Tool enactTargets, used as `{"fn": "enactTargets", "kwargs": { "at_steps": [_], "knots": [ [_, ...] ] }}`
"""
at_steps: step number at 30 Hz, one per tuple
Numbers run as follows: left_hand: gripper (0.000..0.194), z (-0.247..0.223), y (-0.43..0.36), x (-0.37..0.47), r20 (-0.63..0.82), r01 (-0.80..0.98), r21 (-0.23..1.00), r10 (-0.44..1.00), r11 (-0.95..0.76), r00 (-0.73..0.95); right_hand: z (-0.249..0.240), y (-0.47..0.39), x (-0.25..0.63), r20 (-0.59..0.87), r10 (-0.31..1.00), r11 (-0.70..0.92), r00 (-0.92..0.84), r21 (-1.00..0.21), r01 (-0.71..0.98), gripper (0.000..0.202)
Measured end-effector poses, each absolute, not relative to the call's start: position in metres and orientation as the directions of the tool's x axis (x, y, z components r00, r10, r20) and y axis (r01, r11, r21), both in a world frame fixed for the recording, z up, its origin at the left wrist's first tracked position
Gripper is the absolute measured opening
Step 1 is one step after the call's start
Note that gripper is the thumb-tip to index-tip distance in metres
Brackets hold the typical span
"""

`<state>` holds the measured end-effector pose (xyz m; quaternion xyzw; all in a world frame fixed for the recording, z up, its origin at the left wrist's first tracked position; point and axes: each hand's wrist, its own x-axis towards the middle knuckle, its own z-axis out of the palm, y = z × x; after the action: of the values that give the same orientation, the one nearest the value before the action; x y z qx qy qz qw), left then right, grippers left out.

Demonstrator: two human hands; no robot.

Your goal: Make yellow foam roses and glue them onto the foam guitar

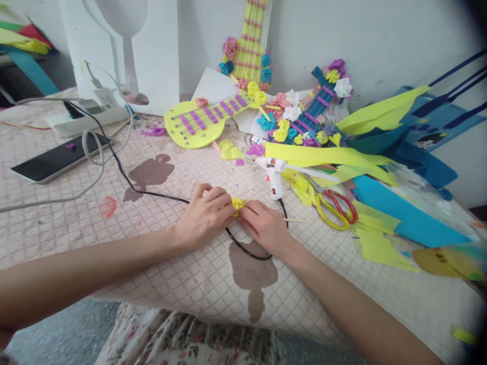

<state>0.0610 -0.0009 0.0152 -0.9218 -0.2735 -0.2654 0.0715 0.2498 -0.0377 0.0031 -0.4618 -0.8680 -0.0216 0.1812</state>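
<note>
A small crumpled yellow paper piece (237,205) is pinched between both hands, low over the quilted table cover (182,274). My left hand (207,215) has its fingers bent and closed on the piece's left side. From the right, my right hand (265,226) grips it with fingers pressed together; a thin wooden stick (294,220) shows beside that hand. Just behind the right hand stands a white glue gun (276,177), its black cord (243,248) looping under the hands. The fingertips partly hide the yellow piece.
Paper instruments with crumpled flowers, one a yellow guitar (198,124), lie or lean at the back. Scissors (337,209) and yellow and blue paper strips (403,205) are on the right. A power strip (87,119) and a dark phone-like slab (61,157) sit at the left.
</note>
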Motion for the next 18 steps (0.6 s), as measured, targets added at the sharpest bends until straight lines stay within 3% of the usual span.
{"fn": "enactTargets", "kwargs": {
  "at_steps": [6,18],
  "knots": [
    [0.018,0.0154,-0.0013,0.0609,0.523,0.545,-0.004,0.462,-0.839,0.716,0.0012,-0.0387,0.2507,0.388,0.814,0.538,-0.433,-0.221,0.813,0.019],
    [0.015,0.0168,-0.0017,0.0617,0.547,0.559,-0.004,0.467,-0.829,0.695,0.0035,-0.0392,0.2500,0.368,0.784,0.563,-0.500,-0.086,0.822,0.024]
  ]
}}
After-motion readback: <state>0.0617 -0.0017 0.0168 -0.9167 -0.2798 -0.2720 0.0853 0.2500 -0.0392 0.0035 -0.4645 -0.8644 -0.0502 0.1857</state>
